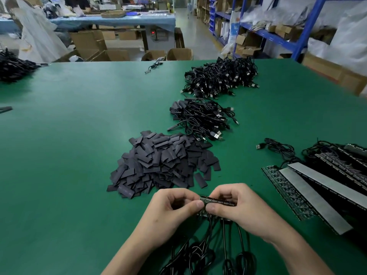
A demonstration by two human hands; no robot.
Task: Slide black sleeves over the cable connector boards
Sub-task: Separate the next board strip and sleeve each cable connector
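- A heap of black cables (14, 66) lies at the far left edge of the green table (69, 135), and a small dark piece (6, 109) sits nearer on the same edge.
- Behind the table on the left stand a white plastic-wrapped bundle (37, 36), open cardboard boxes (95, 44) on the floor, and a blue-covered bench (111, 20) with goods on it.
- A single cable (154, 66) lies alone near the table's far edge.
- The pile of black sleeves (164, 163) is heaped at the centre of the table, just beyond the hands.
- The left hand (174, 207) has its fingers curled and pinches the left end of the strip of connector boards (217, 201) between thumb and forefinger.
- The strip is held just above the table's near edge, and its black leads (218, 245) hang down and coil below.
- The right hand (236, 205) curls its fingers over the strip's right part, thumb beneath.
- Beyond the sleeves lie a middle pile of USB cables (200, 118) and a larger far pile (220, 78).
- A loose USB cable (278, 147) lies to the right, near stacked board panels (309, 191) with grey strips.
- Blue shelving (278, 36) with boxes and bags lines the aisle on the right.
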